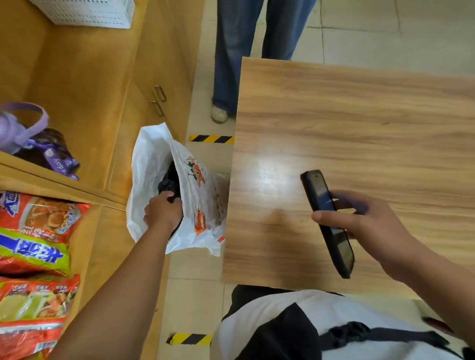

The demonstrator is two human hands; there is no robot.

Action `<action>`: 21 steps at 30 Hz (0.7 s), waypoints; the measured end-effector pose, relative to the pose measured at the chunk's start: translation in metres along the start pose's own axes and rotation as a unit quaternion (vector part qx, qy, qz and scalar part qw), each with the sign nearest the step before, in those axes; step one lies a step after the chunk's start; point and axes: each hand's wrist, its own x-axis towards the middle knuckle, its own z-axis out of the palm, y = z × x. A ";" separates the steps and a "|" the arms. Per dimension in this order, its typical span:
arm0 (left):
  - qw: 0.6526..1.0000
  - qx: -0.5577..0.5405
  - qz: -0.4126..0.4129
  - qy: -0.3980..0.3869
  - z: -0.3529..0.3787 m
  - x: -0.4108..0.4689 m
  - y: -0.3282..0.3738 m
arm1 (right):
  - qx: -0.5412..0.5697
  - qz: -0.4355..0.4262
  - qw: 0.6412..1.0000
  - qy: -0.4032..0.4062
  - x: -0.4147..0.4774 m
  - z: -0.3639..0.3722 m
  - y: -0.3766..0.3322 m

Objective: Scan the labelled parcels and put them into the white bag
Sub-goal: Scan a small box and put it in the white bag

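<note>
Parcel: black soft-wrapped parcel (170,181), already down inside white plastic bag (149,170), left of wooden tabletop (369,125)
Left hand (161,212): way nearer, curled round it
Right hand (372,222): over tabletop, gripping black scanner (327,218)

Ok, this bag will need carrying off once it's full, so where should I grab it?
Probably by the top rim of the bag, gathered from above. It stands upright with its mouth open upward, and its thin walls sag, so a side grip would likely just crumple it. The left hand is in the mouth, gripping a parcel.
</note>
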 end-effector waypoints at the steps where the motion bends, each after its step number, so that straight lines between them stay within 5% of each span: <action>1: 0.999 -0.030 0.024 0.000 0.002 -0.006 0.012 | 0.003 -0.002 1.000 0.001 -0.001 -0.004 0.001; 8: 0.969 -0.168 0.171 -0.053 0.032 -0.061 0.133 | 0.062 0.014 0.995 0.080 -0.017 -0.058 0.024; 21: 0.908 -0.050 0.348 -0.227 0.179 -0.221 0.320 | 0.237 0.047 0.944 0.226 -0.051 -0.224 0.126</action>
